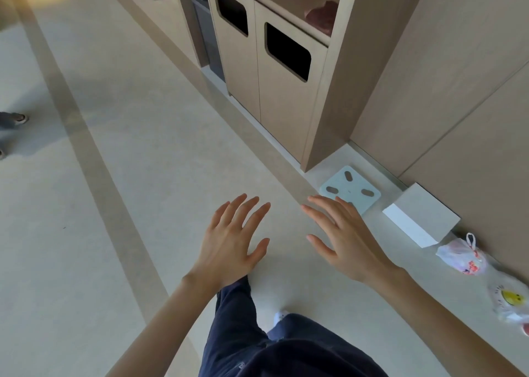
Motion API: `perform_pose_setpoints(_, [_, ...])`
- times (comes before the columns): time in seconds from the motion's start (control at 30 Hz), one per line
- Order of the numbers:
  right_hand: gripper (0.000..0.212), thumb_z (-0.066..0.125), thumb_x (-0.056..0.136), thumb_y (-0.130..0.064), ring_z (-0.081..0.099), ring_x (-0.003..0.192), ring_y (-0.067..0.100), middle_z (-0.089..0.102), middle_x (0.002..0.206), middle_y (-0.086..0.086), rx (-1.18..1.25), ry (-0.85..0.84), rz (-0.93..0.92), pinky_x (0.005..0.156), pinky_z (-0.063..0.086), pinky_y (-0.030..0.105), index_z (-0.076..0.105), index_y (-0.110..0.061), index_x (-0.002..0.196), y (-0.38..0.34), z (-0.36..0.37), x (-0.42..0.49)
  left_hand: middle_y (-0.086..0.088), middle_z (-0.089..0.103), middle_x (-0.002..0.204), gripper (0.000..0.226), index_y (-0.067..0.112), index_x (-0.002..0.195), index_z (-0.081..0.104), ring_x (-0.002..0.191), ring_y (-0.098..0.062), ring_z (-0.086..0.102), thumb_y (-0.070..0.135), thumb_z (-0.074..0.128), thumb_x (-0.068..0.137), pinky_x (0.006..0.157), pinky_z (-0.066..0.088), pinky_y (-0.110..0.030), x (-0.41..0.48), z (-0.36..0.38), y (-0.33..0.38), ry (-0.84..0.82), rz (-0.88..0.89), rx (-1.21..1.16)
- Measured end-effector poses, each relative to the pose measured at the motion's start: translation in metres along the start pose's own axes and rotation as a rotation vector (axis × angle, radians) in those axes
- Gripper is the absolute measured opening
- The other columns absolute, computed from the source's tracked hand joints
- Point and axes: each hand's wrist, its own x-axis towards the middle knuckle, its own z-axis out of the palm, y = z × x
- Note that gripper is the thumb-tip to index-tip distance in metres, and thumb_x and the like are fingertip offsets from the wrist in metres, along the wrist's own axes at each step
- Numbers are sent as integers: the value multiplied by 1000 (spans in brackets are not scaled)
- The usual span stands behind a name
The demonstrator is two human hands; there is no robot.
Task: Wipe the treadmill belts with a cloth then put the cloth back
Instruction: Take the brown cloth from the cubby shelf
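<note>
My left hand (233, 237) and my right hand (340, 236) are stretched out side by side above the pale floor, fingers spread and straight, holding nothing. A dark red crumpled cloth (320, 17) lies on an open shelf of the wooden cabinet (286, 96) ahead on the right, well beyond both hands. No treadmill is in view. My legs in dark trousers show below my arms.
The cabinet has two dark bin openings (287, 51). A light blue bathroom scale (350, 189), a grey-white box (420, 219) and tied plastic bags (461, 257) lie on the floor along the right wall. Another person's shoe (17, 118) is at the far left.
</note>
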Motion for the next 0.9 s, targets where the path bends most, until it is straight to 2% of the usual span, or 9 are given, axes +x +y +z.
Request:
perform_pose_setpoints(0.13, [47, 54, 87, -36, 39, 120, 14, 56, 131, 7, -3, 4, 32, 99, 38, 37, 57, -13, 128, 10, 18, 40, -6, 51, 138, 56, 20, 136, 48, 130, -31, 44, 47, 38, 88, 105, 35, -48, 38, 0, -40, -20, 43, 7])
perform_pose_setpoints(0.27, [46, 54, 89, -35, 46, 123, 18, 54, 133, 6, -18, -1, 51, 104, 36, 39, 55, -13, 130, 22, 34, 97, -7, 51, 137, 54, 19, 136, 49, 130, -31, 44, 45, 45, 88, 105, 36, -48, 84, -13, -88, -16, 80, 14])
perform_pose_setpoints(0.43, [46, 63, 87, -26, 43, 123, 16, 53, 132, 6, -11, 65, 101, 104, 39, 44, 54, -11, 130, 36, 46, 176, -6, 48, 140, 55, 19, 138, 46, 133, -30, 40, 40, 54, 88, 108, 31, -46, 150, -37, -149, -19, 177, 32])
perform_pose_setpoints(0.57, [46, 64, 86, -27, 43, 120, 15, 55, 129, 5, -40, 130, 139, 100, 39, 42, 55, -11, 128, 44, 56, 231, -8, 49, 139, 55, 18, 138, 46, 132, -31, 40, 40, 52, 88, 107, 34, -48, 203, -53, -189, 8, 227, 42])
perform_pose_setpoints(0.73, [46, 66, 85, -28, 46, 118, 17, 57, 129, 8, -24, 154, 223, 93, 48, 43, 57, -11, 127, 49, 65, 275, -7, 47, 141, 55, 19, 139, 45, 133, -30, 38, 40, 53, 89, 108, 31, -47, 254, -56, -221, 14, 268, 27])
perform_pose_setpoints(0.9, [43, 61, 87, -29, 54, 114, 21, 56, 129, 7, -41, 127, 263, 97, 43, 42, 58, -11, 126, 74, 67, 308, -8, 48, 140, 55, 19, 137, 46, 132, -31, 40, 40, 55, 88, 107, 35, -49, 304, -47, -233, -5, 321, -3])
